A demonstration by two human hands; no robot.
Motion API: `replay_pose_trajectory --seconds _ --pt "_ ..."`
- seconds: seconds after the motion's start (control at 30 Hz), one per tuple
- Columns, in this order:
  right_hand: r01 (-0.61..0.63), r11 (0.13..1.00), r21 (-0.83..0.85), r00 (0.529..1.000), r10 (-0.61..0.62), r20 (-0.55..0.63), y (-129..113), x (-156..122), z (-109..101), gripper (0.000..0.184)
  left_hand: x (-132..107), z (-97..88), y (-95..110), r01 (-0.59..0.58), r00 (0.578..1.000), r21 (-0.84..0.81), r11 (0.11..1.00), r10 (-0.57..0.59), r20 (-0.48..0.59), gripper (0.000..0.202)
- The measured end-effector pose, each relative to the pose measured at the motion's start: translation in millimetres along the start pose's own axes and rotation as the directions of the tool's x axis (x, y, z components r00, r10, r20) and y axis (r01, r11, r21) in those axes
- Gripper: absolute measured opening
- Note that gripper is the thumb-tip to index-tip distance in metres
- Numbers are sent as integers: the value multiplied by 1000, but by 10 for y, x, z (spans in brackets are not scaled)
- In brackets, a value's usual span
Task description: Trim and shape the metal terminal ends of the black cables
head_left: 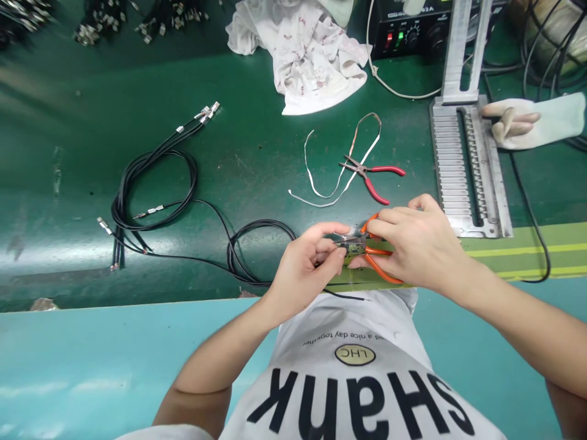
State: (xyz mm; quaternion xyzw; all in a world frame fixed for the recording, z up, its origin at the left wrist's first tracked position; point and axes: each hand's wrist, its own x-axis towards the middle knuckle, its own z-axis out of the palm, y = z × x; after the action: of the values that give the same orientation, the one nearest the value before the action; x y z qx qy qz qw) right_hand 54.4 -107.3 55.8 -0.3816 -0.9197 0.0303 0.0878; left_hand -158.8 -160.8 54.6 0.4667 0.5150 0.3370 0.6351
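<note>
My right hand (408, 241) is closed round the orange handles of a pair of pliers (383, 267), whose jaws point left. Fingers curled, my left hand (312, 260) pinches the end of a black cable (343, 243) at those jaws; the exact tip is too small to make out. From under the left hand, a loosely coiled black cable (259, 223) runs left along the table edge. A bare cable end (343, 296) sticks out below that hand. Just beyond the hands, red-handled pliers (367, 171) lie open across a thin white strip (316, 189).
Coiled black cables (123, 195) with metal terminals lie at left. A crumpled white cloth (316, 61) is at the back, beside a black control box (413, 30). At right stand a slotted metal fixture (458, 165) and a white glove (541, 122). Cable bundles (101, 21) lie back left.
</note>
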Motion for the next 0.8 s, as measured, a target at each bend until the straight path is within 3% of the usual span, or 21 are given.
replay_pose_trajectory --seconds 0.2,0.8 --pt "17 998 -61 999 -19 -37 16 -57 43 37 -2 5 10 -1 1000 -3 1000 1 -19 29" --pt "-1 1000 -22 1000 1 -13 29 -51 96 37 12 19 5 10 999 -36 999 -12 -42 30"
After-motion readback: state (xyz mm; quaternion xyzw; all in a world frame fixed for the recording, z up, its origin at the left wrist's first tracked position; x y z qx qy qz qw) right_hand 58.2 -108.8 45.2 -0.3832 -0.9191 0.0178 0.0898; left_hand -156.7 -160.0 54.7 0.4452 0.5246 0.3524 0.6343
